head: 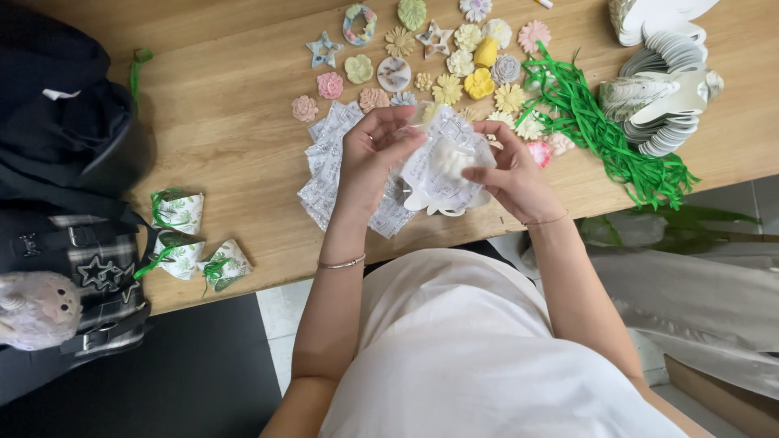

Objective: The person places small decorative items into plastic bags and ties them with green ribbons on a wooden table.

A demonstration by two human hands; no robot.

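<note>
Head view, looking down over a wooden table [235, 122].

Left hand [369, 158]: raised above the table edge, fingers curled and pinching the upper left edge of a clear plastic pouch [442, 166]. Thin bracelet on the wrist.

Right hand [511, 174]: opposite the left, fingers closed on the right side of the same pouch, thumb across its front. Fine chain on the wrist.

Clear plastic pouch: held between both hands, just above the near table edge, with a white moulded piece [446, 162] inside; exact shape of the piece not discernible.

Beneath the hands: a loose stack of small printed sachets [324, 158], lying flat on the wood.

Beyond the hands: a spread of moulded flower and star ornaments [446, 61] in pink, yellow, cream and grey.

To the right: a tangle of green ribbon strips [600, 122], touching a fanned pile of white printed card cut-outs [665, 89].

To the left, near the table edge: three small leaf-printed bags tied with green ribbon [187, 239], beside a black bag [65, 146] bearing a plush toy [36, 308].
</note>
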